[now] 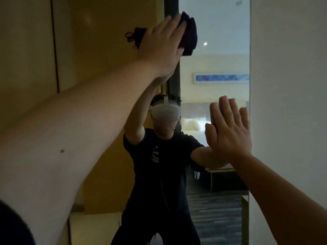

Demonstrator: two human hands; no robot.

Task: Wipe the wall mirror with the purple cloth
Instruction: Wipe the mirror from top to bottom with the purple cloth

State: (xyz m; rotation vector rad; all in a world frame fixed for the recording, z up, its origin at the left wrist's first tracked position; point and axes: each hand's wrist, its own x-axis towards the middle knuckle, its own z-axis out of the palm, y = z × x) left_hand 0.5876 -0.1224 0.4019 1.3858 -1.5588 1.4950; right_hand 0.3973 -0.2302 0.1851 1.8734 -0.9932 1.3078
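Purple cloth point(190, 34), bunched dark and thick, sits high on the wall mirror point(217, 55) near its upper left edge, pinned to the glass under the left hand point(159, 43). That hand lies flat over the wad with fingers spread, pressing rather than pinching, which suits a sweeping stroke. Lower and to the right, the right hand point(230, 131) is open and empty, palm flat at the glass beside the mirror's right edge, most likely as a brace while the other arm reaches up. The mirror is a tall, narrow strip between a yellow-brown wood panel point(99, 50) on the left and a pale wall point(290, 85) on the right, so side strokes have little run; the open room lies downward. Deep in the reflection a bed with white pillows point(192, 123) shows.
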